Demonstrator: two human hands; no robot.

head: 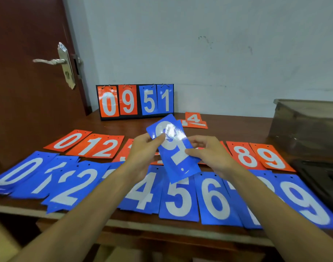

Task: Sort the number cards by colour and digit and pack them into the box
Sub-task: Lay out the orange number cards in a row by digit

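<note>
While the wooden table is covered with cards before the flip scoreboard, a row of blue number cards, 0 to 9, is laid farthest from the scoreboard and a row of orange number cards between the two. A brown box is seen well right of the scoreboard, and a small orange pile topped by a 4 just right of it. In front of the scoreboard, tilted blue cards are pinched at the left edge by the left hand and at the right by the right hand.
</note>
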